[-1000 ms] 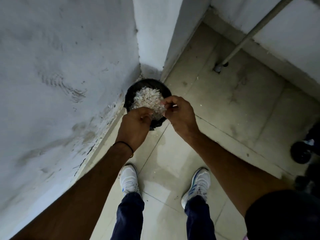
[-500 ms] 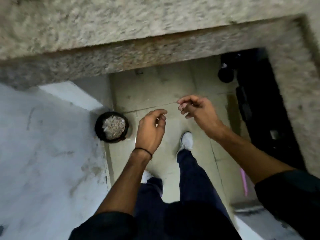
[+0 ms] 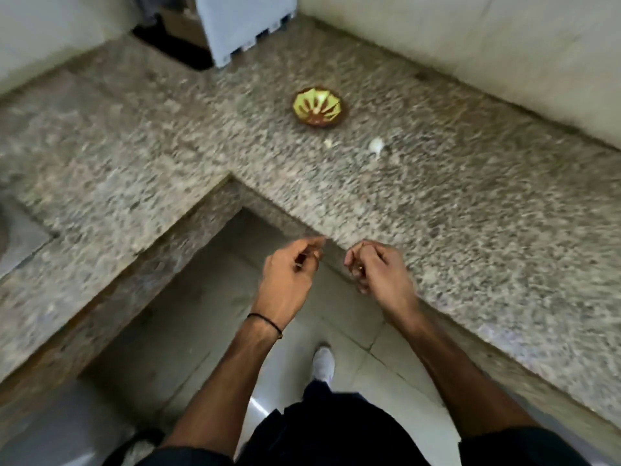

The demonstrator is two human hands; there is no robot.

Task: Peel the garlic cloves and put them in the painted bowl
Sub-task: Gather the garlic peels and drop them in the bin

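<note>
The painted bowl [image 3: 319, 107], brown with yellow-green petals inside, sits on the granite counter [image 3: 437, 213] near the back wall. A whitish garlic clove [image 3: 376, 146] lies on the counter to the bowl's front right, and a smaller pale piece [image 3: 328, 142] lies just in front of the bowl. My left hand [image 3: 290, 274] and my right hand [image 3: 378, 272] hover side by side at the counter's front edge, well short of the bowl. Both have loosely curled fingers, and I see nothing in either. The frame is blurred by motion.
The counter is L-shaped and wraps round to the left [image 3: 100, 163]. A grey slotted box [image 3: 245, 25] stands at the back, with dark items beside it. Tiled floor [image 3: 235, 331] and my white shoe [image 3: 323, 364] are below.
My view swung up from the black bin of peels on the floor to the counter. Both hands left the bin and rose to the counter's edge.
</note>
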